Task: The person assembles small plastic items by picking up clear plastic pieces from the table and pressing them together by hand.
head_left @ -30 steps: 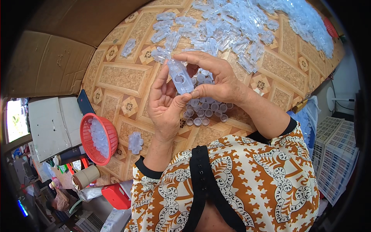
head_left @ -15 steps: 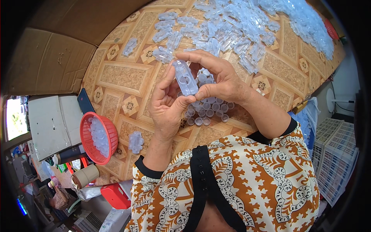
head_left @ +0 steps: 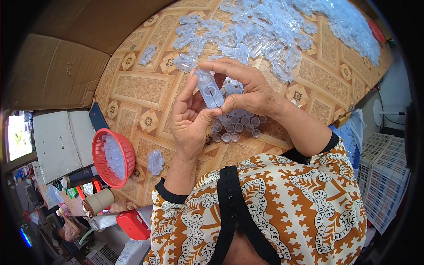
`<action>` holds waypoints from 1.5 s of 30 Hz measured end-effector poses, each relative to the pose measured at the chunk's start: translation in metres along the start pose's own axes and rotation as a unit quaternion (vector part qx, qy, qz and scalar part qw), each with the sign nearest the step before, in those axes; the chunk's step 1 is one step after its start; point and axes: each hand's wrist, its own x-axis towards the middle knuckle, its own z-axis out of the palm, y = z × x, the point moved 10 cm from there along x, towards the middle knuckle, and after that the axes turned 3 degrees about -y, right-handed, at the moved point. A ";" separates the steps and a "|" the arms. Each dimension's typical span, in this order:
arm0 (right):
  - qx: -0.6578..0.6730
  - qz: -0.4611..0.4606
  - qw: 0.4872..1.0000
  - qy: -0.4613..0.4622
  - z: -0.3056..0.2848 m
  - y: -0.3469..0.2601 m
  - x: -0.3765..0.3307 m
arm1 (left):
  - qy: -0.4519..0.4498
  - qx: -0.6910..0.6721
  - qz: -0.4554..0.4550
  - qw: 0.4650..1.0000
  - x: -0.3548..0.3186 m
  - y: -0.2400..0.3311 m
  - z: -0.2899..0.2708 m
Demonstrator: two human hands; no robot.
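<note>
Between both hands, above the table, is a clear plastic case-like piece (head_left: pixel 209 89) with a round ring shape on its face. My left hand (head_left: pixel 185 123) grips its left side and lower end, thumb at the bottom corner. Reaching over from the other side, my right hand (head_left: pixel 251 90) has its fingers at the top end and its thumb at the lower right corner. Beneath and behind the hands lies a cluster of small round translucent caps (head_left: pixel 238 127), partly hidden by my right hand.
Many similar clear plastic pieces (head_left: pixel 260 37) spread over the far side of the patterned table (head_left: pixel 141 88). A red basket (head_left: pixel 132 152) holds translucent parts at the left, with a small clear piece (head_left: pixel 155 162) nearby. Cardboard (head_left: pixel 66 70) walls the left edge. White crates (head_left: pixel 382 172) stand at the right.
The clear piece has shifted slightly left and turned a little, so its ring faces up more plainly. Both hands keep their grip and have hardly moved.
</note>
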 end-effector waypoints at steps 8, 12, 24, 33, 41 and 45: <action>0.013 0.011 1.000 -0.002 0.000 -0.001 0.000 | -0.001 0.008 -0.006 1.000 -0.001 -0.002 -0.005; 0.019 0.015 1.000 -0.003 0.000 -0.001 0.000 | -0.011 0.012 0.020 1.000 -0.001 0.003 -0.002; 0.018 -0.006 1.000 0.000 0.000 -0.003 0.000 | -0.042 0.047 0.050 0.997 -0.002 0.002 -0.005; -0.007 -0.026 0.999 0.031 -0.004 -0.013 -0.001 | -0.022 0.018 0.019 0.999 -0.002 0.001 -0.004; -0.019 -0.039 0.999 0.019 -0.005 -0.016 0.000 | -0.028 0.027 0.037 0.999 -0.003 0.004 -0.002; -0.016 -0.028 0.999 0.005 -0.004 -0.015 0.000 | -0.045 0.031 0.044 0.998 -0.002 0.005 -0.001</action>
